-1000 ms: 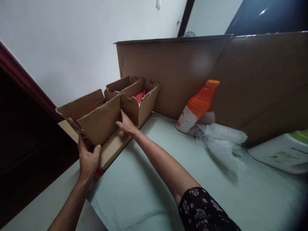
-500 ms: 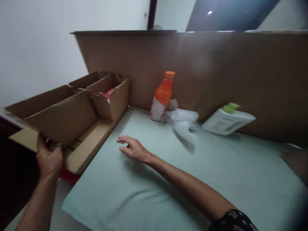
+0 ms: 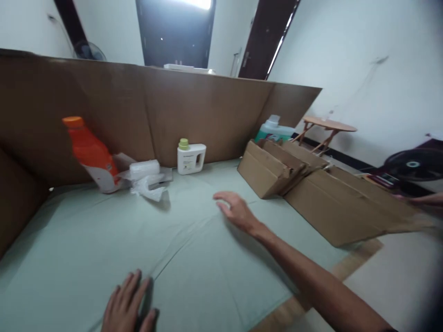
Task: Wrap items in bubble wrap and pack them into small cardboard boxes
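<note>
My left hand [image 3: 126,304] lies open at the near edge of the view, fingers spread over the pale green sheet [image 3: 86,244]. Farther forward is my right hand [image 3: 237,211], empty, its fingers loosely bent with a gap between thumb and forefinger. Beyond it stands a white bottle [image 3: 191,160] with a green cap and a handle. Crumpled clear plastic packaging [image 3: 147,180] lies to the left of that. Beside the packaging, an orange-and-white bottle [image 3: 95,159] with an orange cap appears tilted in the view.
Cardboard panels [image 3: 207,106] wall the back and left. Divided cardboard boxes [image 3: 332,203] line the right side, with a blue-green liquid jug [image 3: 275,129] behind them. At the far right edge a blurred part of a person's arm [image 3: 429,199] shows. A wooden table [image 3: 328,123] stands beyond.
The view has swung to the right, bringing the right-hand boxes and jug into sight. My left hand has let go of the left cardboard box and now lies over the sheet. My right hand stays empty.
</note>
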A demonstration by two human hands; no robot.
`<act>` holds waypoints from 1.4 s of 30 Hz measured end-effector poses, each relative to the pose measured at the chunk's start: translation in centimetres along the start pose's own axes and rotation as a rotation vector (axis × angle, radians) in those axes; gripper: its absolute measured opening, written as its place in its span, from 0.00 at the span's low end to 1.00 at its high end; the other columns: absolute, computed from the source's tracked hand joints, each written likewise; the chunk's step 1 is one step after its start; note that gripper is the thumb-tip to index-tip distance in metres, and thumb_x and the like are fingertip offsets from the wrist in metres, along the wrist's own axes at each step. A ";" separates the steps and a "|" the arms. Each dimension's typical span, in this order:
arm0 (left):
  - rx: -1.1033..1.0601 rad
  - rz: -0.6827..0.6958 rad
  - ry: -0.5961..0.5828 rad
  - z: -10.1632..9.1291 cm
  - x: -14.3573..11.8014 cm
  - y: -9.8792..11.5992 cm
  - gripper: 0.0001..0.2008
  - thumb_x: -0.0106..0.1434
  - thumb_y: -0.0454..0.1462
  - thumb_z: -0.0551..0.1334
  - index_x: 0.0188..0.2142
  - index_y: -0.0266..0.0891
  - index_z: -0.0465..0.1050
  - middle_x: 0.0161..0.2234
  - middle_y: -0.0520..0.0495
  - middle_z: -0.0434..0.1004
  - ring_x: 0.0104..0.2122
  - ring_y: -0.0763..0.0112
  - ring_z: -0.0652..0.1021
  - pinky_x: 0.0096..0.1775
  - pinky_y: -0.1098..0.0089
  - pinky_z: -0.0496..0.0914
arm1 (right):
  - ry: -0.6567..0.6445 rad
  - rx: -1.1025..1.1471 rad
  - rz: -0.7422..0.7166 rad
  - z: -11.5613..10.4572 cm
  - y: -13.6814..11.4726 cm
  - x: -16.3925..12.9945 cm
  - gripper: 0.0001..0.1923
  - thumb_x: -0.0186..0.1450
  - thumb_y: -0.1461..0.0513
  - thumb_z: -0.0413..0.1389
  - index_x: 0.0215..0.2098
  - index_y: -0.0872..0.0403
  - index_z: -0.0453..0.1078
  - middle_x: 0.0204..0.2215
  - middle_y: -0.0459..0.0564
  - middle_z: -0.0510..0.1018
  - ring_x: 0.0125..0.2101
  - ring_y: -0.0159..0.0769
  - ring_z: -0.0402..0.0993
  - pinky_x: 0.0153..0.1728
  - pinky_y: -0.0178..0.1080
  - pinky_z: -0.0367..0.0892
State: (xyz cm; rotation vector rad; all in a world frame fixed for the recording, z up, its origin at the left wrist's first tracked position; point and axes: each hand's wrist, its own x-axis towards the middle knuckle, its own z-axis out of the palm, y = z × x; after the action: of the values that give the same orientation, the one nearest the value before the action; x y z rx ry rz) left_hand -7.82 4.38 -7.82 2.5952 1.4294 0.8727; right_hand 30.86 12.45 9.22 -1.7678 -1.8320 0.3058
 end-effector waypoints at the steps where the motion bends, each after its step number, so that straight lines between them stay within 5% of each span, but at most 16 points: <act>1: 0.020 0.055 -0.010 1.1 0.4 1.5 0.23 0.68 0.39 0.55 0.62 0.48 0.66 0.63 0.37 0.69 0.62 0.45 0.70 0.58 0.42 0.66 | 0.085 -0.068 0.041 -2.8 1.6 0.6 0.16 0.66 0.67 0.53 0.49 0.56 0.76 0.55 0.60 0.77 0.58 0.49 0.69 0.62 0.54 0.57; 3: 0.051 0.105 -0.011 2.3 0.8 3.2 0.22 0.68 0.38 0.55 0.61 0.48 0.68 0.64 0.38 0.69 0.62 0.46 0.70 0.61 0.42 0.62 | 0.253 -0.238 0.126 -8.1 4.8 1.9 0.22 0.66 0.67 0.53 0.58 0.60 0.69 0.64 0.66 0.66 0.65 0.57 0.57 0.64 0.61 0.48; 5: 0.069 0.101 -0.013 2.3 0.8 3.5 0.23 0.68 0.38 0.56 0.63 0.47 0.66 0.64 0.39 0.68 0.63 0.47 0.70 0.62 0.43 0.61 | 0.318 -0.581 0.292 -12.3 7.5 3.2 0.26 0.67 0.63 0.55 0.62 0.63 0.64 0.63 0.70 0.66 0.64 0.60 0.58 0.60 0.59 0.53; 8: 0.077 0.114 -0.036 1.1 0.9 3.1 0.26 0.67 0.40 0.59 0.65 0.48 0.64 0.66 0.40 0.65 0.64 0.47 0.67 0.59 0.46 0.66 | 0.173 -0.796 0.505 -15.4 10.2 4.7 0.20 0.68 0.60 0.56 0.53 0.65 0.72 0.48 0.70 0.78 0.51 0.57 0.73 0.49 0.50 0.62; 10: 0.085 0.104 -0.026 0.2 0.9 3.1 0.28 0.66 0.41 0.61 0.65 0.47 0.64 0.68 0.39 0.61 0.66 0.45 0.65 0.55 0.48 0.71 | 0.090 -0.770 0.500 -15.6 10.6 5.0 0.14 0.68 0.61 0.55 0.45 0.61 0.76 0.40 0.65 0.82 0.44 0.52 0.77 0.43 0.45 0.64; 13: 0.057 -0.004 0.062 -0.7 1.1 3.8 0.28 0.66 0.41 0.61 0.65 0.46 0.63 0.68 0.38 0.59 0.66 0.43 0.63 0.55 0.46 0.72 | 0.037 -0.715 0.336 -14.5 9.6 4.0 0.10 0.68 0.60 0.55 0.38 0.56 0.78 0.36 0.58 0.83 0.39 0.46 0.78 0.40 0.41 0.63; 20: -0.177 -0.407 0.116 -1.5 2.6 6.3 0.37 0.65 0.46 0.61 0.70 0.48 0.50 0.67 0.38 0.61 0.66 0.48 0.65 0.62 0.46 0.66 | -0.042 -0.239 -0.539 -9.4 1.3 -2.5 0.08 0.67 0.62 0.55 0.36 0.49 0.77 0.33 0.49 0.82 0.38 0.41 0.75 0.45 0.45 0.63; 24: -0.329 -0.580 0.073 -2.3 4.4 7.5 0.35 0.58 0.52 0.64 0.60 0.37 0.68 0.53 0.35 0.78 0.54 0.45 0.77 0.54 0.47 0.73 | -0.162 -0.131 -0.755 -6.7 -4.0 -4.9 0.12 0.66 0.68 0.53 0.38 0.47 0.76 0.33 0.48 0.81 0.41 0.42 0.75 0.53 0.50 0.63; 26: -0.386 -0.621 0.070 -2.8 5.1 7.8 0.30 0.56 0.53 0.63 0.52 0.36 0.74 0.45 0.36 0.81 0.49 0.44 0.80 0.51 0.48 0.75 | -0.133 -0.111 -0.805 -6.2 -4.9 -6.0 0.13 0.67 0.67 0.55 0.46 0.46 0.75 0.42 0.50 0.82 0.50 0.46 0.74 0.58 0.53 0.60; 29: -0.455 -0.634 0.102 -3.3 5.7 8.0 0.28 0.58 0.52 0.62 0.51 0.38 0.75 0.43 0.38 0.82 0.48 0.47 0.80 0.51 0.52 0.75 | 0.033 -0.018 -0.683 -6.0 -3.4 -7.5 0.30 0.65 0.60 0.62 0.64 0.44 0.64 0.66 0.55 0.66 0.64 0.53 0.62 0.63 0.56 0.57; 31: -0.492 -0.618 0.113 -3.5 6.0 8.2 0.26 0.60 0.51 0.62 0.52 0.38 0.74 0.43 0.39 0.82 0.46 0.50 0.80 0.51 0.54 0.75 | 0.138 0.082 -0.465 -5.3 -1.2 -8.4 0.40 0.64 0.56 0.64 0.70 0.42 0.54 0.70 0.55 0.57 0.66 0.54 0.58 0.64 0.56 0.59; 33: -0.516 -0.604 0.122 -3.6 6.1 8.4 0.25 0.60 0.50 0.61 0.52 0.39 0.74 0.43 0.40 0.82 0.44 0.52 0.81 0.51 0.55 0.75 | 0.131 0.159 -0.262 -3.7 1.0 -9.2 0.43 0.63 0.53 0.64 0.72 0.44 0.51 0.69 0.56 0.61 0.64 0.54 0.64 0.62 0.55 0.63; 35: -0.531 -0.602 0.124 -3.5 6.1 8.6 0.25 0.61 0.50 0.61 0.52 0.38 0.74 0.43 0.39 0.81 0.42 0.53 0.81 0.50 0.55 0.75 | 0.033 0.195 -0.158 -1.3 2.6 -9.8 0.41 0.61 0.51 0.65 0.69 0.48 0.58 0.64 0.59 0.69 0.59 0.54 0.71 0.57 0.54 0.70; 38: -0.547 -0.610 0.123 -3.2 6.4 8.8 0.25 0.62 0.48 0.60 0.54 0.38 0.73 0.43 0.39 0.81 0.43 0.52 0.80 0.50 0.55 0.74 | -0.065 0.242 -0.078 2.2 3.7 -9.7 0.26 0.59 0.49 0.64 0.52 0.51 0.76 0.52 0.59 0.80 0.52 0.55 0.78 0.50 0.51 0.76; 42: -0.629 -0.576 0.085 -2.4 8.8 8.1 0.24 0.64 0.44 0.59 0.57 0.39 0.70 0.48 0.39 0.79 0.49 0.54 0.78 0.54 0.56 0.72 | -0.008 0.345 0.031 4.4 4.3 -7.4 0.19 0.59 0.47 0.63 0.39 0.51 0.77 0.41 0.57 0.85 0.41 0.52 0.82 0.41 0.48 0.79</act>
State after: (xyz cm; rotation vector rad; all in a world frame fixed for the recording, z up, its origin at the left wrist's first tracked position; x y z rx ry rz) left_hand 0.80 6.15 0.62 1.6010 1.4844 1.1070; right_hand 31.81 6.66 1.57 -1.5560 -1.6419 0.6033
